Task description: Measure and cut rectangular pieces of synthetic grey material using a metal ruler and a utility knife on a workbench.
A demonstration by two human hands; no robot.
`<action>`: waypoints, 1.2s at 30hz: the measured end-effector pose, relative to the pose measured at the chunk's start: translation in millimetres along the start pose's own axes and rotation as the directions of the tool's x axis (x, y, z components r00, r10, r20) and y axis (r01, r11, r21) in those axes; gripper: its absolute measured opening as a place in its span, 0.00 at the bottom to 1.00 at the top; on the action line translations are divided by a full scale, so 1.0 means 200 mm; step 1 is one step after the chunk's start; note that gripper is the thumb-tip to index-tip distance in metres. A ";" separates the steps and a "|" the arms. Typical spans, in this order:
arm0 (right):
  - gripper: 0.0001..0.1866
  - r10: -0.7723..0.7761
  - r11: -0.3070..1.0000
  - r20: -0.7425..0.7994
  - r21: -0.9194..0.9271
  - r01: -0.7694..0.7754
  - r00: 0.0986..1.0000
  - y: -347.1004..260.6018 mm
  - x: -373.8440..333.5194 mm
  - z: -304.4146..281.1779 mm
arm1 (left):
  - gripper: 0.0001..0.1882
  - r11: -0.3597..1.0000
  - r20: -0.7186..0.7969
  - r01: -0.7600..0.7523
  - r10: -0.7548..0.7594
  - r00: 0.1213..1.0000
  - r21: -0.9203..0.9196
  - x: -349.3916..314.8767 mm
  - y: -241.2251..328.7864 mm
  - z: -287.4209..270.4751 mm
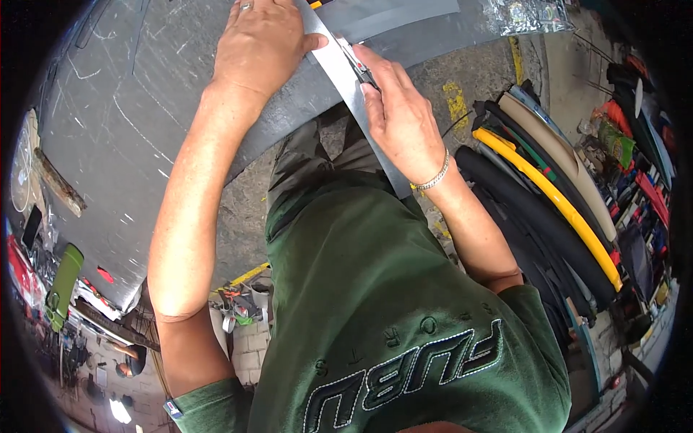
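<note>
My left hand [263, 43] lies flat on the grey work surface [137, 123], its thumb stretched out onto a long metal ruler [379, 155]. The ruler runs slantwise toward me and sticks out past the table's near edge. In my right hand [404, 119] is a utility knife [359, 66], gripped with the blade end along the ruler's right side. The blade tip is too small to make out. Just beyond the knife, a smooth grey sheet [404, 16] covers part of the table.
Long rolls of material stand to my right, among them a yellow roll [559, 198], a beige roll [563, 155] and black rolls [505, 202]. Crinkled clear plastic [533, 18] lies at the far right table edge. A wooden stick [59, 184] rests at the left edge.
</note>
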State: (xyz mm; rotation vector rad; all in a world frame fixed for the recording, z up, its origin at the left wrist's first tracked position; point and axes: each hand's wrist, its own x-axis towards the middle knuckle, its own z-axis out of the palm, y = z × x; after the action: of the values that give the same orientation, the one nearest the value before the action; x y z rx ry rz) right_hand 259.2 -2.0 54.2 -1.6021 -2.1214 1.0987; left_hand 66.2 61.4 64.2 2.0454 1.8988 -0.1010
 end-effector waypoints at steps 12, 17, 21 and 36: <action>0.26 0.018 1.000 0.043 -0.016 -0.018 0.999 -0.02 0.02 -0.02 | 0.50 1.000 -0.012 -0.002 0.002 1.000 -0.022 -0.01 -0.01 0.00; 0.26 0.010 0.999 0.047 -0.054 -0.008 0.999 -0.01 0.02 -0.01 | 0.50 1.000 0.021 0.006 -0.006 1.000 -0.010 0.00 0.01 -0.02; 0.27 0.015 0.995 0.065 -0.100 -0.009 0.998 -0.04 0.03 -0.04 | 0.50 1.000 0.035 0.002 -0.002 0.999 -0.002 0.00 0.00 -0.01; 0.29 0.040 0.980 0.171 -0.201 -0.005 0.984 -0.07 0.03 -0.10 | 0.50 0.999 0.075 0.023 -0.025 0.997 0.029 0.02 0.01 -0.01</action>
State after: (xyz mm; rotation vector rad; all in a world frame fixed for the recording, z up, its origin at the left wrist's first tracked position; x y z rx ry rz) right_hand 259.4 10.4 75.9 -1.6743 -2.4006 1.0997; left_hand 69.1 65.3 65.5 2.0083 1.8869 -0.2091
